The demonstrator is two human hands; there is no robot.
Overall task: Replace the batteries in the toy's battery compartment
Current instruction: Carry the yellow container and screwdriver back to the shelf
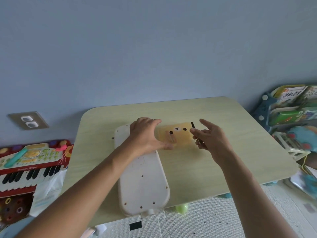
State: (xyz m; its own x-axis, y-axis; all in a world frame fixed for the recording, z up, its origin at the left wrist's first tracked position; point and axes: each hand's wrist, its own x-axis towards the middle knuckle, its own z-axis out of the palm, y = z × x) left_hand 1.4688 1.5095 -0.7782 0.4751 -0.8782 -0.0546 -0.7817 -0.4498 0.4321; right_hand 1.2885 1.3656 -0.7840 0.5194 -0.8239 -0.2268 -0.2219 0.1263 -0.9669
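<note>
A long white toy (144, 184) lies face down on the table, its back dotted with screw holes. A small rectangular cover outline (141, 160) shows on that back, just below my left wrist. Beyond the toy lies a yellow see-through pouch (181, 136) with a bear face. My left hand (145, 134) grips the pouch's left edge, and the thumb shows through the plastic. My right hand (211, 140) hovers at the pouch's right edge, pinching a thin screwdriver (192, 125) with a black handle. No batteries are in sight.
The pale wooden table (240, 152) stands against a blue wall. A toy piano (29, 167) sits on the floor at left, and a rack of children's books (291, 109) stands at right. A green ball (182, 208) lies on the mat under the table's front edge.
</note>
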